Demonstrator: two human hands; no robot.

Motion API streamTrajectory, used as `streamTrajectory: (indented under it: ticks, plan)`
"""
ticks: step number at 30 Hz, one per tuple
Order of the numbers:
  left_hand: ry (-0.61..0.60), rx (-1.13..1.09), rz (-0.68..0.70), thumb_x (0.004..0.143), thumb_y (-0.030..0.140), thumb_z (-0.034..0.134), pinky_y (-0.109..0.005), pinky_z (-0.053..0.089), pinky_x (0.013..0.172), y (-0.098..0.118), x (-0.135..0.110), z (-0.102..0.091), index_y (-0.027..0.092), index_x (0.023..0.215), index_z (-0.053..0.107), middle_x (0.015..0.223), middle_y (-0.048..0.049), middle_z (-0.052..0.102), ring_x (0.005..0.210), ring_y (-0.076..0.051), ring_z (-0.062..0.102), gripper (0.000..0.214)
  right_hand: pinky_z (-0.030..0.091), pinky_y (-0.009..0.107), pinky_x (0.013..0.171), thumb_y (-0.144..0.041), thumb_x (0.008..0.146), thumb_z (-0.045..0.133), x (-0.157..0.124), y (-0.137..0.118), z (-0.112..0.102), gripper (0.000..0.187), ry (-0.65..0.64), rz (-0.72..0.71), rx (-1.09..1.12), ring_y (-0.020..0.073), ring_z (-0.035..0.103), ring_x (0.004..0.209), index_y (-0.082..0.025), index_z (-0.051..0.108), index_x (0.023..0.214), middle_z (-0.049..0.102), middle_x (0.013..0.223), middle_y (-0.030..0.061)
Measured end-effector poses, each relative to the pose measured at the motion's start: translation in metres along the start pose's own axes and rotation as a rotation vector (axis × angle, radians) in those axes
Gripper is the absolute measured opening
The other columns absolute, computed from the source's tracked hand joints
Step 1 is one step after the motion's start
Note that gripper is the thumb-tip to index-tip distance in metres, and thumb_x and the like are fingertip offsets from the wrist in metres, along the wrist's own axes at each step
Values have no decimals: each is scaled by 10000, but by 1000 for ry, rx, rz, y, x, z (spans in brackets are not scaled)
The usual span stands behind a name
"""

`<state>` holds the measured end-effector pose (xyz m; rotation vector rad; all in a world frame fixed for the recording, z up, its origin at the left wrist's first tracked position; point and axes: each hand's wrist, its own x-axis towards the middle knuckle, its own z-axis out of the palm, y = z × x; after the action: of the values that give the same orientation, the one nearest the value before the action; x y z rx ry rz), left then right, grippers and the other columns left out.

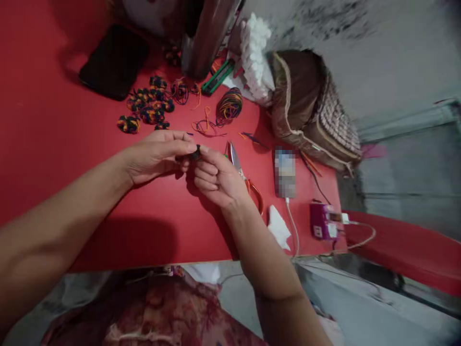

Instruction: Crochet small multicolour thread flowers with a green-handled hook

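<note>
Both my hands meet over the red table (pixel 54 134). My left hand (pixel 156 154) and my right hand (pixel 216 177) pinch the same small dark piece (pixel 196 153) between fingertips; it looks like a bit of crocheted yarn. Scissors with orange handles (pixel 242 175) lie on the table just behind my right hand, partly hidden by it. Several small multicoloured crocheted pieces (pixel 147 108) lie beyond my left hand. A coil of multicoloured yarn (pixel 229 105) and loose yarn strands (pixel 207 126) lie farther back.
A phone (pixel 285 172) on a cable, a purple device (pixel 323 220) and a white paper scrap (pixel 279 226) sit at the right. A black pouch (pixel 115 62), a green tool (pixel 218 77), white fluffy material (pixel 254 53) and a brown bag (pixel 309 105) lie at the back.
</note>
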<state>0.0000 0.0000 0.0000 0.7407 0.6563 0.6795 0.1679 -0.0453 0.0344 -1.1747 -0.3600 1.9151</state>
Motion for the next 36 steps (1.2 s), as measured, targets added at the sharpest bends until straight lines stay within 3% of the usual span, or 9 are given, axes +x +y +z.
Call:
streamTrajectory:
  ticks: [5,12,15,18,21,24,28,31,36]
  plan:
    - [8,-50,29,686,233,1068,-214,513,496,-1,-1,-2,144,772,754,660,-21,660,576,-123,613,337,148,125,348,-382,1133,670,-1,-1,-7,496,-88,5,-39,27,94,410,-213,531,689,314,491,-143]
    - [-21,-96,16,733,312,1056,-209,502,496,-2,0,-10,138,751,780,687,-33,641,618,-122,603,326,164,114,375,-143,1092,650,-2,0,-9,312,-107,-27,-38,26,96,434,-204,597,790,291,552,-155]
    - [-40,-85,-22,706,349,1084,-224,519,508,-1,-1,-12,139,775,779,691,-33,652,626,-133,615,376,160,120,367,-129,1122,553,0,1,-10,381,-117,-20,-1,33,84,431,-212,547,751,283,538,-152]
    - [-38,-27,-41,701,351,1086,-260,573,562,0,-2,-11,142,799,774,708,-40,680,647,-155,654,389,161,128,372,-200,1082,657,2,0,-15,332,-146,-55,-37,27,92,427,-219,554,768,303,520,-159]
    - [38,54,51,861,409,970,-277,590,616,2,-3,-8,151,841,787,789,-67,737,686,-169,699,317,139,153,389,-311,913,869,1,0,-21,291,-201,-109,-145,17,126,423,-224,606,822,354,502,-168]
    - [137,105,179,987,373,853,-243,515,588,3,-4,-6,173,842,781,808,-53,744,660,-135,662,258,142,200,422,-424,825,928,1,2,-24,340,-152,-125,-376,27,206,421,-216,662,875,434,507,-149]
    - [333,381,406,971,255,841,-246,475,587,2,-4,-9,199,790,718,699,-2,683,598,-118,592,227,328,257,541,-385,876,825,6,10,-29,229,121,-424,-821,90,451,513,-210,699,951,560,573,-101]
    - [447,552,492,988,271,779,-268,423,521,2,-2,-15,222,782,683,623,16,631,521,-129,544,232,397,291,635,-309,912,736,10,12,-35,166,287,-643,-995,120,516,573,-226,692,1049,564,594,-111]
    - [512,629,542,977,272,729,-284,437,539,6,0,-19,227,796,664,645,16,636,521,-132,533,198,433,298,624,-310,938,691,11,9,-46,193,168,-608,-988,128,604,607,-234,691,1115,674,729,-66]
